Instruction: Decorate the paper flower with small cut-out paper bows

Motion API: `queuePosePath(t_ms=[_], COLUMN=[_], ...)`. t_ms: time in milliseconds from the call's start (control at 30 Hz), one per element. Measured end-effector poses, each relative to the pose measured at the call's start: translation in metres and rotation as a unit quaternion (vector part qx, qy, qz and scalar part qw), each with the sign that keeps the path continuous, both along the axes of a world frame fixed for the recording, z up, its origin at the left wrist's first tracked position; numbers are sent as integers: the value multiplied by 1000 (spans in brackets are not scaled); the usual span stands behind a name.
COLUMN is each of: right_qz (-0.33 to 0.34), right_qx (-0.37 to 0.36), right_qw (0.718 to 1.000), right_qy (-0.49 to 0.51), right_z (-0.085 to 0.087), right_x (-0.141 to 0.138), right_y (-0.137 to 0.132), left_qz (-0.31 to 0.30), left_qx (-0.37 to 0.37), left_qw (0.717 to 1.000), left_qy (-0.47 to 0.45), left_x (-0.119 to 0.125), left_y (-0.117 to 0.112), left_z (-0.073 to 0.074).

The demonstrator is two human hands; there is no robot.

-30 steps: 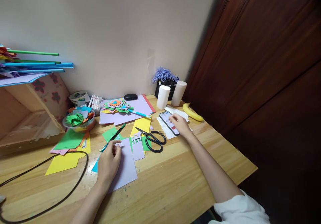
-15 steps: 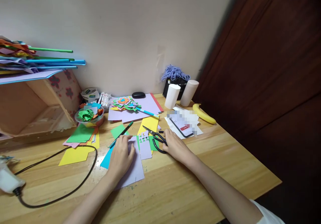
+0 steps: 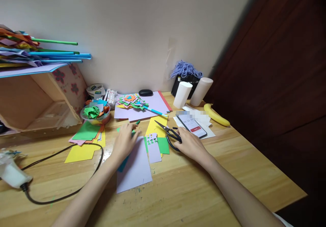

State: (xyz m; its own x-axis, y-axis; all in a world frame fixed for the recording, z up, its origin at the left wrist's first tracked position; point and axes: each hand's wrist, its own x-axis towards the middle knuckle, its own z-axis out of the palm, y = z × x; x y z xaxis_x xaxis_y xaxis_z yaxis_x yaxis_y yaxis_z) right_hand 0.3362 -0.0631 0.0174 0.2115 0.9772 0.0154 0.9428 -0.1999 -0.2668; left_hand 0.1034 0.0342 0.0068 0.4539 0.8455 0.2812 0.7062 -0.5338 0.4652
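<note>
My left hand (image 3: 124,141) hovers over the upper left corner of a lilac sheet (image 3: 137,167), thumb and fingers apart. Beneath it lies a dark pen with a green end (image 3: 138,122), mostly hidden; whether the fingers touch it is unclear. A blue paper piece (image 3: 123,165) peeks out under my wrist. My right hand (image 3: 189,144) is closed around the black handles of the scissors (image 3: 168,130), whose blades point up-left over yellow paper (image 3: 157,127). Between my hands, a lilac strip with cut-out shapes (image 3: 154,152) lies on green paper (image 3: 164,146).
Behind are a paper flower (image 3: 131,99), a black case (image 3: 145,93), white cylinders (image 3: 182,95) and a phone (image 3: 193,127) beside a banana (image 3: 216,115). At left stand a bowl of paper scraps (image 3: 96,116), a paper stack (image 3: 86,132) and a glue gun (image 3: 14,172) with a looped cord.
The view has shifted, so everything appears a little further right and higher. My left hand has moved forward and now covers most of the pen. My right hand stays at the scissors.
</note>
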Motion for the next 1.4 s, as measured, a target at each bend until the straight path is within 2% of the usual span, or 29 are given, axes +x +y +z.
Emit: queuePosePath(t_ms=[100,200,533,633,733,833,933,1033,1133,1200,1267,1400], right_qz=[-2,4,25,26,37,81,110,107,104,91,70,20], right_qx=[-1,-2,18,59,149,196,146,116,95,91,96,135], right_qw=[1000,1000,999,997,987,976,983,987,990,991,992,986], right_qy=[9,17,12,29,48,41,3,-1,9,24,44,95], right_z=[-1,-6,-27,-29,-22,-7,4,4,1,0,1,0], right_x=[-1,-2,9,13,12,6,-4,-16,-26,-31,-33,-38], right_y=[1,2,7,8,16,42,85,127,148,149,141,102], left_qz=[12,15,53,60,59,52,46,34,23,22,28,84], left_qx=[-63,-104,-59,-51,-53,-59,-60,-54,-42,-33,-31,-50], left_qw=[997,991,988,987,988,989,991,993,996,998,999,992], left_qy=[47,86,135,138,133,123,112,99,74,45,16,-73], left_x=[-20,-32,-27,-28,-31,-33,-34,-36,-47,-62,-82,-121], left_y=[11,17,9,9,10,10,7,-5,-26,-41,-53,-67], left_z=[15,23,18,18,20,24,32,46,59,62,59,40])
